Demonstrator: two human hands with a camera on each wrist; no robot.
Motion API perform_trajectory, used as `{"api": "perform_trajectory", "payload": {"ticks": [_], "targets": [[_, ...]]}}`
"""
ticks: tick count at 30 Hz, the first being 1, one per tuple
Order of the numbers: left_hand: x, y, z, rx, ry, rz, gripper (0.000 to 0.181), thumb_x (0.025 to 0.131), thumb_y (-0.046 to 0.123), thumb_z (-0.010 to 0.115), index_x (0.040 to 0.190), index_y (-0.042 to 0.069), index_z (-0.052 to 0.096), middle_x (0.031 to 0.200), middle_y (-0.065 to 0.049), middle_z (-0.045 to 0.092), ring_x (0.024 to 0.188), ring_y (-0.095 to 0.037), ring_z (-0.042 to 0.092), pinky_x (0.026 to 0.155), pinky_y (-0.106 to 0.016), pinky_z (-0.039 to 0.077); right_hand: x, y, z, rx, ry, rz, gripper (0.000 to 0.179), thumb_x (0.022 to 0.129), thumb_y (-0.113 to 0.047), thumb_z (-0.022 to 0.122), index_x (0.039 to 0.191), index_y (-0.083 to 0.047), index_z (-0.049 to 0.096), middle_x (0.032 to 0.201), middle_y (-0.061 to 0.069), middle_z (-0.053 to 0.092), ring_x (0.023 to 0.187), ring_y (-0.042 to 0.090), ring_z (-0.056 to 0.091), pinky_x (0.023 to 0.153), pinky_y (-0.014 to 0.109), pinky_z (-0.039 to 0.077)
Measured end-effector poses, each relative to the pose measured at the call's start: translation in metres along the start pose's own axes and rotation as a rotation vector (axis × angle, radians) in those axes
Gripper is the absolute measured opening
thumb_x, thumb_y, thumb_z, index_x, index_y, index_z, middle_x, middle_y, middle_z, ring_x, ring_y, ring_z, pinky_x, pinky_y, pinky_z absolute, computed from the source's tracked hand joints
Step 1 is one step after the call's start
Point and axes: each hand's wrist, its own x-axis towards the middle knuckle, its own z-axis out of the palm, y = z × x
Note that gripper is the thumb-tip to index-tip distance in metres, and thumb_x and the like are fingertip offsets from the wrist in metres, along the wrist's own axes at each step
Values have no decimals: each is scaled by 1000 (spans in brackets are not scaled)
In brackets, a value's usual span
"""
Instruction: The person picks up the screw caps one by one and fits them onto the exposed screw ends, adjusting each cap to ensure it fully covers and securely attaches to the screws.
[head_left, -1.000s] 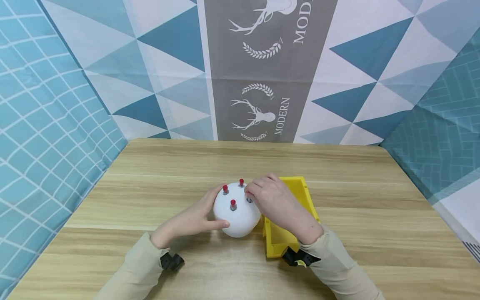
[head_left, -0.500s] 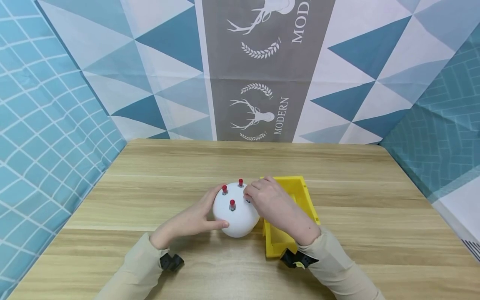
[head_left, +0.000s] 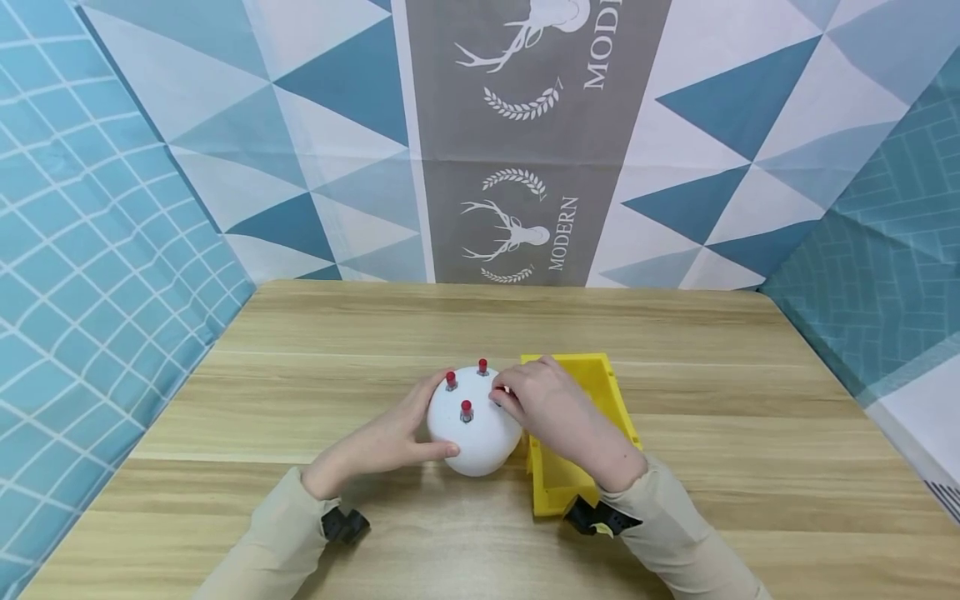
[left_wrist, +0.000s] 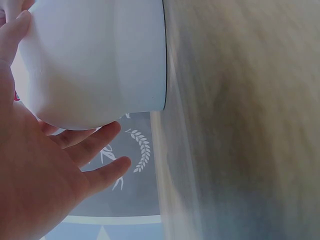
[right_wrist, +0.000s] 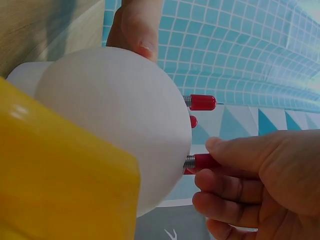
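Observation:
A rounded white dome [head_left: 480, 446] on a narrower base stands on the table. Metal threaded studs stick out of its top, bearing red caps [head_left: 467, 407]. My left hand [head_left: 397, 429] grips the dome's left side, thumb in front and fingers around the back; in the left wrist view some fingertips [left_wrist: 120, 165] stand off its surface. With thumb and index finger my right hand [head_left: 551, 408] pinches a red cap [right_wrist: 204, 161] on the stud at the dome's right. The head view mostly hides that cap behind the fingers, while bare thread shows below it in the right wrist view.
A yellow bin [head_left: 558, 500] stands just right of the dome, under my right forearm. The wooden table [head_left: 337, 333] runs back to a patterned wall cloth [head_left: 360, 208]. Black wrist cameras [head_left: 345, 527] sit on both sleeves.
My right hand's fingers have shifted slightly, turning about the cap at the dome's right side. The left hand and the dome stay in place.

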Motion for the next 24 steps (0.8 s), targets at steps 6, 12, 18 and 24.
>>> {"api": "perform_trajectory", "payload": {"ticks": [6, 12, 18, 24], "targets": [[0, 1, 1, 11, -6, -13, 98, 75, 54, 65, 145, 16, 10, 143, -5, 25, 126, -21, 35, 101, -44, 36, -2, 3, -2, 22, -32, 16, 14, 82, -25, 67, 86, -11, 67, 76, -4, 64, 68, 10, 54, 82, 37, 45], [-2, -1, 1, -3, -2, -12, 97, 75, 53, 66, 146, 17, 9, 144, -5, 24, 127, -22, 34, 100, -46, 36, -4, 6, -4, 34, -71, 35, 14, 79, -25, 70, 86, -13, 67, 77, -5, 65, 66, 8, 51, 85, 37, 43], [-2, -1, 1, 4, 7, -13, 97, 75, 53, 66, 146, 18, 9, 144, -4, 25, 127, -22, 35, 100, -46, 36, -4, 8, -6, 52, -84, 38, 10, 79, -22, 70, 85, -14, 67, 76, -6, 65, 64, 7, 52, 82, 38, 44], [-2, 2, -2, 42, -9, -38, 97, 75, 55, 65, 146, 14, 13, 147, -6, 25, 132, -25, 31, 102, -48, 33, -9, 15, -8, 13, -51, 59, 6, 84, -15, 65, 86, -11, 69, 78, -3, 66, 71, 11, 59, 89, 47, 43]]}}
